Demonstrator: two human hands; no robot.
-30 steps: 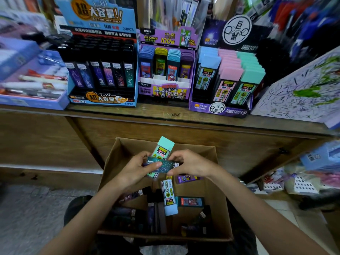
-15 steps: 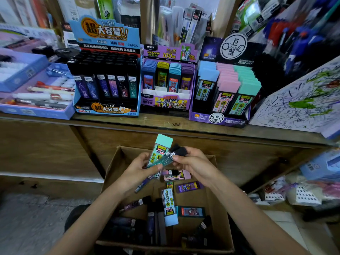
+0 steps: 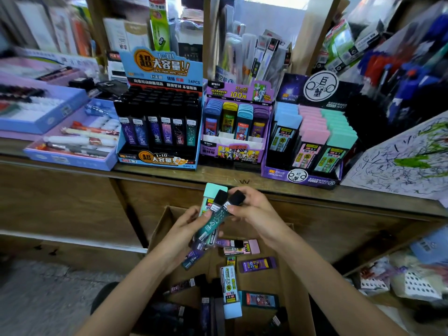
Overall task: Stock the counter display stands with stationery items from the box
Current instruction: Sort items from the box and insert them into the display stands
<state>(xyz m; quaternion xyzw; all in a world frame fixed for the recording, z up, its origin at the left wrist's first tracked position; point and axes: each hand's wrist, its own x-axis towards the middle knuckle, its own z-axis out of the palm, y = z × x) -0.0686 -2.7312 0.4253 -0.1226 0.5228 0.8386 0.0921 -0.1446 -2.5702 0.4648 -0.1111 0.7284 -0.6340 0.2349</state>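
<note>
The left hand (image 3: 185, 230) is gripping a small bunch of cases (image 3: 213, 191) above the box (image 3: 291, 299) and the right hand (image 3: 254, 212) is pinching the dark green case (image 3: 215, 220) on top, so it is needing a snug, straight hold to slot into the black stand (image 3: 157, 132).

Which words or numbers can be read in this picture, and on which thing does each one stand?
"超大容量!!", "1-10", "24PCS": header of the blue display stand.
"ULTRAMAN", "100": header of the purple middle stand.
"巨蟹": white circle on the dark right stand.
"0.7": labels of the pastel cases in that stand.
Labels on the held lead cases and on the items in the cardboard box: too small or blurred to read.
</note>
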